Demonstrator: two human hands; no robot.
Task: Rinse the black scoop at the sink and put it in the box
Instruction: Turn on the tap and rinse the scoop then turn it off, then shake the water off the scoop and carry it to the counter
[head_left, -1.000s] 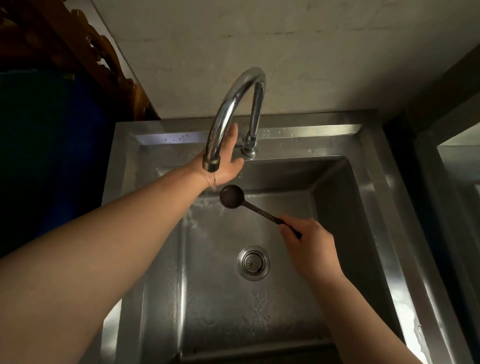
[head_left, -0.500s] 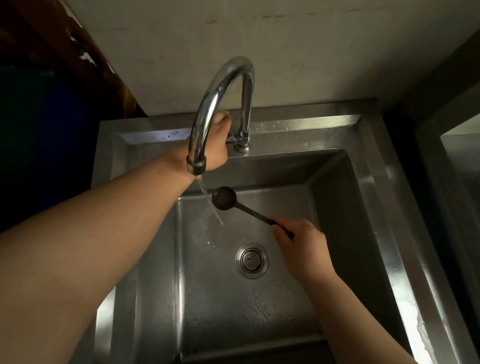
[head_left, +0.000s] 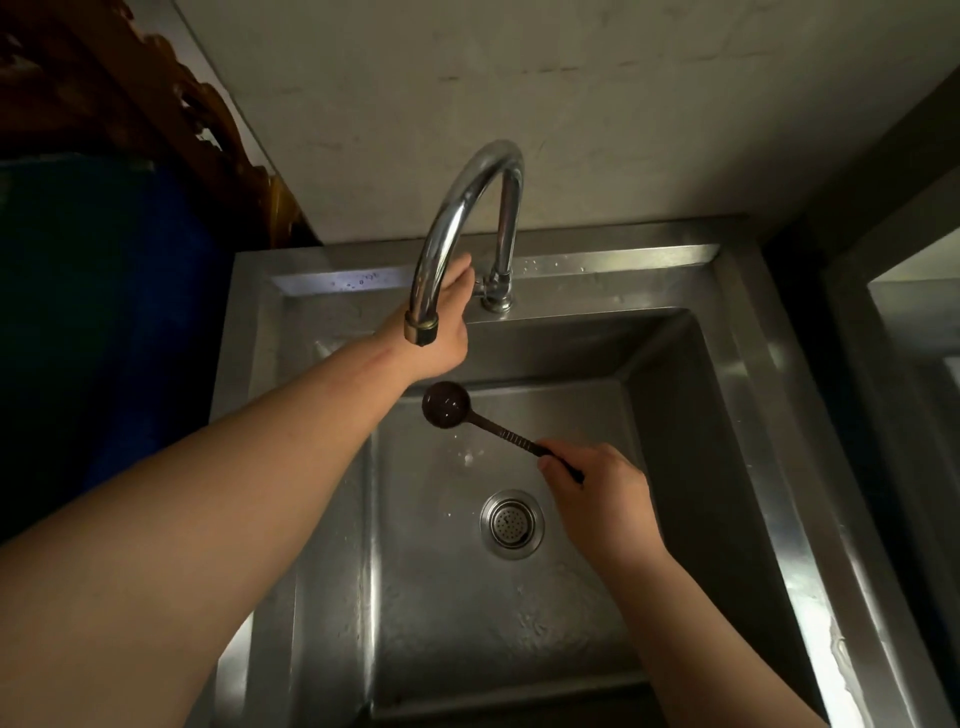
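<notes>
Holding the black scoop (head_left: 445, 404) by its handle in my closed right hand (head_left: 597, 488), bowl below the spout (head_left: 422, 328); left hand (head_left: 441, 332) reaches the tap valve, grip hidden. Keep the bowl centred there.

The left arm stretches far forward from the lower left, bare forearm nearly straight, wrist level. The left hand (head_left: 448, 322) is partly hidden, its thumb side up and fingers reaching toward the back right; whether they curl round anything cannot be told. The right arm comes up from the lower right, bent more, forearm angled toward the middle. The right hand (head_left: 597, 486) is knuckles up, fingers folded under in a closed grip around the end of a thin dark handle, thumb pressed along its near side.
</notes>
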